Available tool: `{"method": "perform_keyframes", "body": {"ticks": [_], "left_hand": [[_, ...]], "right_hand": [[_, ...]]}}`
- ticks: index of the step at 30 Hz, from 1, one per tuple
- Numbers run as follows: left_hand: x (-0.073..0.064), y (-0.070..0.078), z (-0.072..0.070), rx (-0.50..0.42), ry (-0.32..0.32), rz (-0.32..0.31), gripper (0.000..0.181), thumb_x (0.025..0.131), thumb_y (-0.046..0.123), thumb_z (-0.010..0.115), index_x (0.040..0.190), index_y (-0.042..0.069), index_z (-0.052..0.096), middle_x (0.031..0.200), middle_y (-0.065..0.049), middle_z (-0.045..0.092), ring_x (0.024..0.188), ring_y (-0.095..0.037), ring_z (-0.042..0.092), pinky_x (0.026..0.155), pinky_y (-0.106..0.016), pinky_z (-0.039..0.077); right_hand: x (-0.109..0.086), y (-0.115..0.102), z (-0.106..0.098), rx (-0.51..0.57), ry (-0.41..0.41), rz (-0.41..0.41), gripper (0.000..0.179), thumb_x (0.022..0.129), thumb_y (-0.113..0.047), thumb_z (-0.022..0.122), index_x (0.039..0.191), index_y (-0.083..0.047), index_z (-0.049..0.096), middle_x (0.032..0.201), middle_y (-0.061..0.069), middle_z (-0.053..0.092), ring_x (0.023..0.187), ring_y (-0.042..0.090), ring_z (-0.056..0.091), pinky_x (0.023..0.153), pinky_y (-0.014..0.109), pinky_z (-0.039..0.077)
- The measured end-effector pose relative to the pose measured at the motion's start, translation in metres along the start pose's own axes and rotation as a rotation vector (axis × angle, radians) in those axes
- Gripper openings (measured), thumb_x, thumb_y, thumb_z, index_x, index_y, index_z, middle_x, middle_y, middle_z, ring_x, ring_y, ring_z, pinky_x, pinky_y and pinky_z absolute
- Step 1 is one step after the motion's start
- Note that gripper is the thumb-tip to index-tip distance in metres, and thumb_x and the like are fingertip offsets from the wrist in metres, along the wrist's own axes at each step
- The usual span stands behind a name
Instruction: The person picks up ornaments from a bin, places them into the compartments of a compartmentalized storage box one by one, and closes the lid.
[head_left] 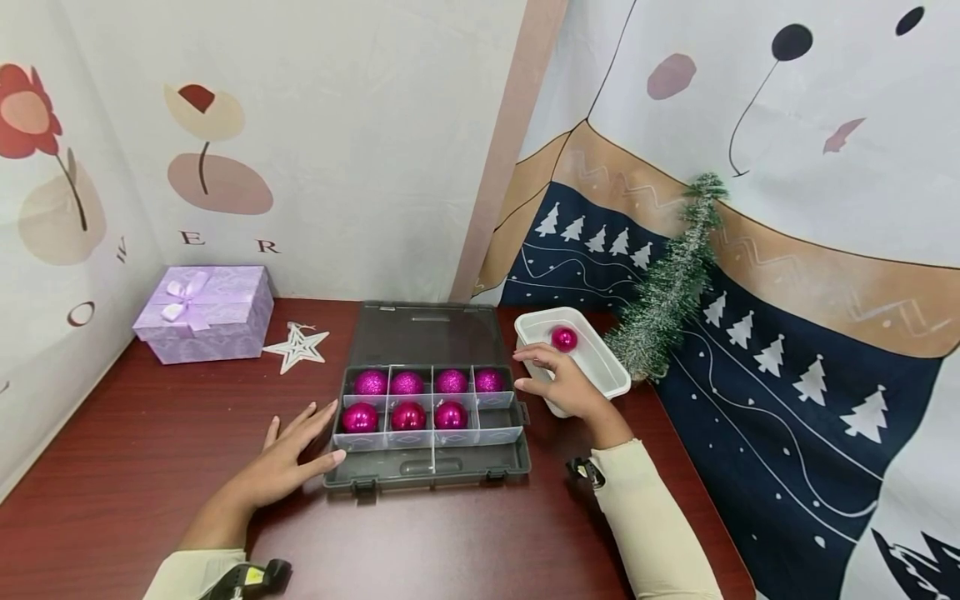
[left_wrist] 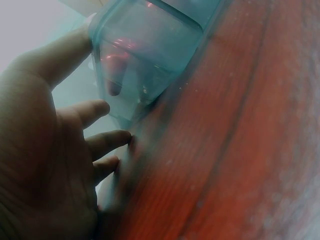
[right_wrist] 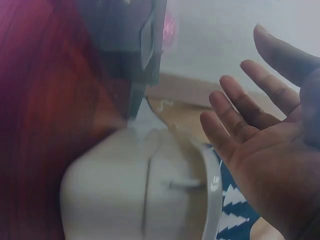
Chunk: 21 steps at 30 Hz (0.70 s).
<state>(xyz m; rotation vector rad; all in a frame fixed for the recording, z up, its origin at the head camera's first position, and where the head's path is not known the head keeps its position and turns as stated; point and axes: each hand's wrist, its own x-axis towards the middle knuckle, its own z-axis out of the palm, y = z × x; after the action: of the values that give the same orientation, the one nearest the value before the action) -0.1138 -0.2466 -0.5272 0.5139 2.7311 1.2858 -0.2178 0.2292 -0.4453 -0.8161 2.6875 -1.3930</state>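
Note:
A dark, clear-sided divider box (head_left: pixel 427 482) lies open on the table, its lid leaning back behind it. Several glittery magenta balls (head_left: pixel 407 382) fill its back row. In the row in front are three shiny magenta balls (head_left: pixel 408 416), from the left end onward. My left hand (head_left: pixel 281 467) rests at the box's left side, fingers spread and thumb at the front corner. Over the gap between the box and a white plastic tub (head_left: pixel 611 379) hovers my right hand (head_left: pixel 562 383), fingers loosely extended and holding nothing. One shiny magenta ball (head_left: pixel 564 338) sits inside the tub.
At the back left stands a lilac gift box (head_left: pixel 213 321) with a ribbon bow. A white star ornament (head_left: pixel 297 347) lies beside it. Behind the tub, a small frosted tinsel tree (head_left: pixel 667 292) leans near the patterned cloth (head_left: pixel 795 375).

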Motion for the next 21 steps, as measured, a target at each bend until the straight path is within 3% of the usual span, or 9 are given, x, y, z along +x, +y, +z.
{"method": "perform_keyframes", "body": {"ticks": [11,21], "left_hand": [[0.0,0.002,0.0,-0.002,0.002,0.003,0.085,0.103,0.039,0.072,0.173,0.012,0.032,0.175,-0.028,0.034,0.163,-0.063,0.014,0.124,-0.081,-0.021],[0.0,0.001,0.001,0.009,0.005,0.012,0.084,0.103,0.04,0.072,0.172,0.013,0.033,0.175,-0.028,0.036,0.162,-0.063,0.015,0.124,-0.081,-0.02]], "right_hand": [[0.003,0.022,-0.02,0.039,0.119,0.078,0.038,0.097,0.002,0.078,0.133,0.009,0.07,0.147,0.032,0.061,0.14,0.05,0.055,0.119,0.07,0.047],[0.015,0.036,-0.032,0.042,0.201,0.113,0.034,0.098,0.004,0.075,0.13,0.013,0.069,0.143,0.033,0.064,0.126,0.053,0.059,0.112,0.069,0.05]]}}
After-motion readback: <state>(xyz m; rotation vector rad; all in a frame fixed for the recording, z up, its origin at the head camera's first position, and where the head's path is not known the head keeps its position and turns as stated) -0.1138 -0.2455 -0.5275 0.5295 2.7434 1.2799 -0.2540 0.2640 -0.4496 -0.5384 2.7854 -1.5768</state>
